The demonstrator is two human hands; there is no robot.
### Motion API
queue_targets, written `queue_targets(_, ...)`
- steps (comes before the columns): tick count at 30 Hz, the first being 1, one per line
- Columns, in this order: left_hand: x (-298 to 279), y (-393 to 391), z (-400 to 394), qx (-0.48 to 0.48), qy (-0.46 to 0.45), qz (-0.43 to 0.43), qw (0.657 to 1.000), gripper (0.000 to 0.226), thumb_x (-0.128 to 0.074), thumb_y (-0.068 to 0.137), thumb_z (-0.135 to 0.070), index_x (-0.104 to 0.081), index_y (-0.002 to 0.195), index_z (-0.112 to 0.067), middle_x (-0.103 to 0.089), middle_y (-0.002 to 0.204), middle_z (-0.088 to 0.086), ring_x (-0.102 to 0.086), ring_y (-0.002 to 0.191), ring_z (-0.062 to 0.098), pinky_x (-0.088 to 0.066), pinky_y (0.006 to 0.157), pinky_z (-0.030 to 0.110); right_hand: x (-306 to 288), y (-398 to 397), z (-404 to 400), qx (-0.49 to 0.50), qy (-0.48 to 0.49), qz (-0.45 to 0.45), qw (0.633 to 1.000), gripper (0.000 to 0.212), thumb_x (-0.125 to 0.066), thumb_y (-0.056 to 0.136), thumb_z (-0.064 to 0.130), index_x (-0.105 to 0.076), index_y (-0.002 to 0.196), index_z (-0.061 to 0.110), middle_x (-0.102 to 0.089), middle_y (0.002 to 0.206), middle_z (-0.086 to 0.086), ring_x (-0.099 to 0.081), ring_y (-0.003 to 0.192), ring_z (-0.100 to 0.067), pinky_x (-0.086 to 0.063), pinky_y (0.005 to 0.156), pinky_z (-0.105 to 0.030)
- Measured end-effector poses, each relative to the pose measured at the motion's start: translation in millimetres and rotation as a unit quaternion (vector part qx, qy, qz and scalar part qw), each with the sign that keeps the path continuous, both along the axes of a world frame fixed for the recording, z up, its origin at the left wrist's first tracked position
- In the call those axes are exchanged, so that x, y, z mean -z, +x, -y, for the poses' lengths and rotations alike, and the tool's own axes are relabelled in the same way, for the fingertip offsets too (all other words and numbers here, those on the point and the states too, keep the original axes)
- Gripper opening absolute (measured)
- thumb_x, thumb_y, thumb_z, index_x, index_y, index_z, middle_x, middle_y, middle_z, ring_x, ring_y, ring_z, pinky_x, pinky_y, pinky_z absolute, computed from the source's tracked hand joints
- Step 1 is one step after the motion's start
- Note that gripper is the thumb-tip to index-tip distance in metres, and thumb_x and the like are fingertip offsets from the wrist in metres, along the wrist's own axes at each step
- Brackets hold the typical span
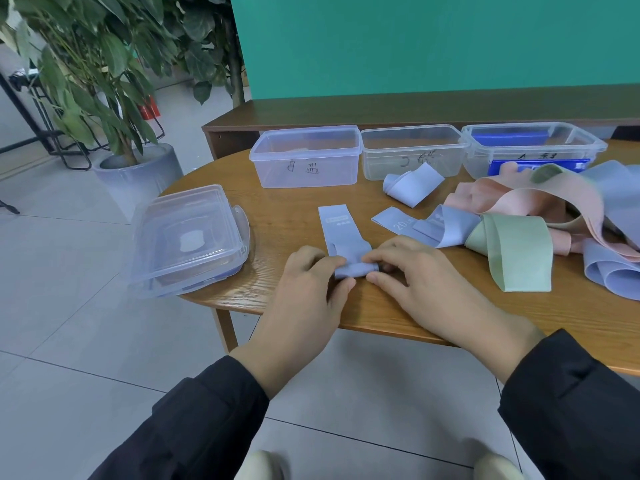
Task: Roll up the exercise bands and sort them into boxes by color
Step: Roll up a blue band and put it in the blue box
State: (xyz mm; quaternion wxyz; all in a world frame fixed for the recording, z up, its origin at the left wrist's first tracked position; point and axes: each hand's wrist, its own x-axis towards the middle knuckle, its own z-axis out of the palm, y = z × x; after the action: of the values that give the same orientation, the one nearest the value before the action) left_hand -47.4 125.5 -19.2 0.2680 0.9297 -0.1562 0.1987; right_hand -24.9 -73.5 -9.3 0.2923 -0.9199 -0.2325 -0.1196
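A blue exercise band (337, 230) lies flat on the wooden table (287, 216), its near end rolled into a small coil. My left hand (308, 285) pinches the coil's left end and my right hand (415, 275) pinches its right end. Behind stand three clear boxes: the left box (306, 155), the middle box (414, 150) and the right box (533, 147), which holds something blue. A heap of loose bands lies at the right: blue bands (446, 225), pink bands (519, 199) and a green band (519, 251).
A stack of clear box lids (188, 237) sits at the table's left end, overhanging the edge. A potted plant (104, 98) stands on the floor to the left. A wooden bench (381, 112) and a green wall lie behind the table.
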Motion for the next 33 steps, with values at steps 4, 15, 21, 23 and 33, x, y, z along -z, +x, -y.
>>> queue_targets(4,0,2,1,0.017,-0.013,0.010,1.000,0.025,-0.068,0.096,-0.020,-0.067,0.121,-0.018,-0.057,0.112,-0.005,-0.054,0.102,0.015,-0.032,0.085,0.006,-1,2,-2,0.005,0.002,-0.007,1.000,0.018,-0.060,0.100,0.026,-0.069,0.116,0.025,-0.056,0.103,0.012,-0.050,0.094,0.000,-0.036,0.084,-0.005)
queue_targets(15,0,-6,-2,0.027,-0.020,0.039,0.999,0.012,-0.065,0.097,-0.013,-0.068,0.107,-0.020,-0.054,0.099,-0.014,-0.048,0.091,0.010,-0.035,0.078,0.008,-4,-8,4,-0.010,-0.011,-0.018,1.000,0.017,-0.058,0.101,0.029,-0.070,0.113,0.026,-0.059,0.102,0.010,-0.057,0.095,-0.007,-0.045,0.086,-0.023)
queue_targets(21,1,-16,-3,0.039,-0.008,0.039,0.998,0.012,-0.061,0.098,-0.013,-0.066,0.106,-0.021,-0.053,0.097,-0.011,-0.050,0.090,0.015,-0.038,0.072,0.021,-6,-17,7,-0.017,-0.028,-0.030,0.999,0.019,-0.056,0.101,0.035,-0.070,0.114,0.032,-0.058,0.102,0.014,-0.056,0.097,-0.005,-0.043,0.086,-0.018)
queue_targets(23,1,-15,-2,0.040,-0.013,0.034,0.999,0.012,-0.061,0.098,-0.012,-0.066,0.106,-0.020,-0.053,0.097,-0.010,-0.051,0.090,0.016,-0.037,0.073,0.019,-5,-17,6,-0.007,-0.021,-0.023,0.999,0.020,-0.057,0.100,0.035,-0.070,0.116,0.032,-0.056,0.103,0.016,-0.055,0.098,-0.003,-0.039,0.085,-0.009)
queue_targets(33,2,-8,-3,0.048,-0.046,0.014,0.998,0.014,-0.071,0.093,-0.019,-0.069,0.107,-0.021,-0.056,0.098,-0.013,-0.053,0.094,0.011,-0.036,0.082,0.007,-10,-6,1,-0.065,-0.008,-0.074,0.995,0.033,-0.039,0.105,0.036,-0.066,0.122,0.032,-0.056,0.121,0.031,-0.047,0.124,-0.001,-0.035,0.109,-0.031)
